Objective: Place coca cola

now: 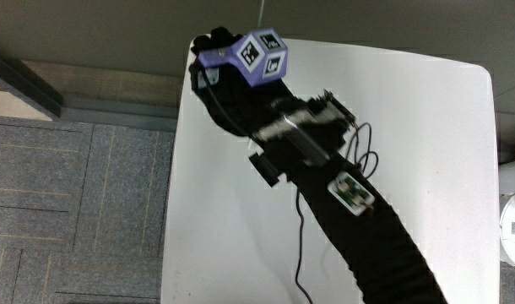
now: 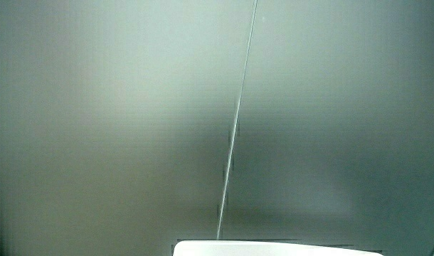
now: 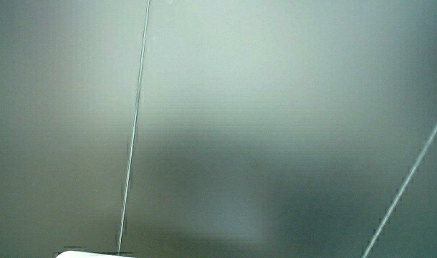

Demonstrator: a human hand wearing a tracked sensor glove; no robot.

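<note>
hand (image 1: 228, 63): yours reached over the white table's (image 1: 426, 152) corner farthest from you, forearm along it | fingers: hidden under the cube (image 1: 259, 56), cannot tell | coca cola: not visible anywhere, so its direction unknown | side views: pale wall only

Pale wall and a sliver of tabletop

In a side view almost everything is a pale grey-green wall (image 3: 276, 107), lighter in its upper part and shaded darker lower down; a thin pale seam (image 3: 135, 129) runs nearly upright down the wall, leaning slightly, and ends at a small white corner of the tabletop (image 3: 89, 254); a second thin pale line (image 3: 408, 179) slants across the wall well apart from the seam; the hand does not show here.
</note>
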